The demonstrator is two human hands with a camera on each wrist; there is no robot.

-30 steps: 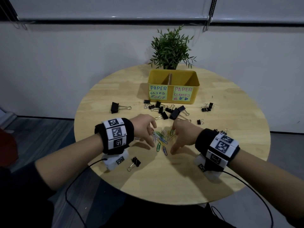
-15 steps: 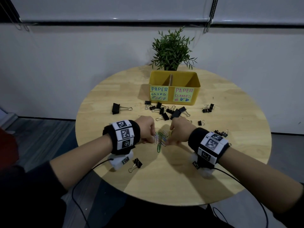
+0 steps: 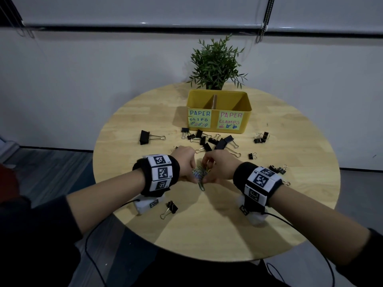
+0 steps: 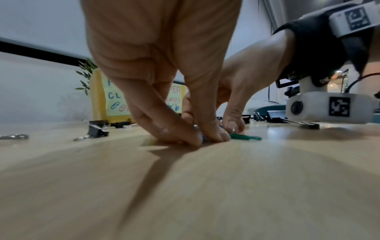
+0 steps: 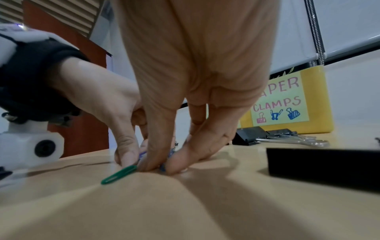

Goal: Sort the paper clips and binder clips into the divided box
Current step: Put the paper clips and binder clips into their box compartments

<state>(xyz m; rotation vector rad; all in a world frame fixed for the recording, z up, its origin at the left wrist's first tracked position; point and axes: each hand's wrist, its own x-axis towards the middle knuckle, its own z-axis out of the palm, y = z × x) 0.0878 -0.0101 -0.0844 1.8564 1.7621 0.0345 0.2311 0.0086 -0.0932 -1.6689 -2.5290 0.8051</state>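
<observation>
I see the paper clips (image 3: 199,172) bunched in a small pile at the centre of the round table (image 3: 207,235), well in front of the yellow divided box (image 3: 246,117). My left hand (image 3: 185,162) and right hand (image 3: 219,166) pinch the pile from either side, fingertips on the wood. One green paper clip (image 5: 119,174) protrudes toward me. Binder clips (image 3: 220,142) lie scattered between pile and box.

Head view dim, grey cast; the surface (image 3: 207,235) is the brightest zone. Arm shadows fan toward the near edge, so light comes from above/behind. Straight lines bow at frame edges, wide-angle. Wrist views brighter but soft: near wood blurred, fingers (image 4: 179,133) casting one long shadow.
</observation>
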